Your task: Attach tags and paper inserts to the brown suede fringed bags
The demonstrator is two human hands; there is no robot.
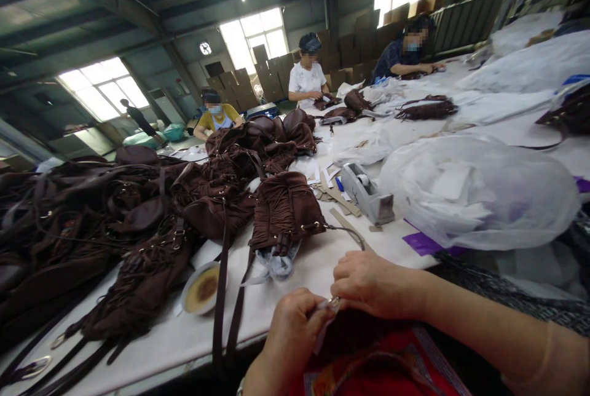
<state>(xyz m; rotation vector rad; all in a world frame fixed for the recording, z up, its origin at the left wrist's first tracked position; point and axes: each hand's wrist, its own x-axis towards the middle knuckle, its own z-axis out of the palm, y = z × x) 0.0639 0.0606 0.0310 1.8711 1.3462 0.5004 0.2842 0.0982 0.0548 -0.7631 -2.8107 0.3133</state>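
My left hand (pixel 292 331) is closed, pinching a thin whitish wrapping with a shiny metal fitting (pixel 332 303) at its top. Against that fitting, my right hand (pixel 364 282) is closed too, its fingertips meeting those of the left. A thin dark strap (pixel 346 230) runs from a brown fringed bag (pixel 288 208) to behind my right hand; whether it joins the fitting is hidden. The bag lies on the white table (pixel 262 307) just beyond my hands, with crumpled clear plastic (pixel 279 264) under its near edge. Its long straps hang over the table's front edge.
Brown bags (pixel 152 193) pile up on the left. A bowl (pixel 203 288) of yellowish stuff stands near the front edge. A tape dispenser (pixel 366 193), card strips (pixel 338 193) and a large plastic bag (pixel 479 193) lie right. Several people work beyond.
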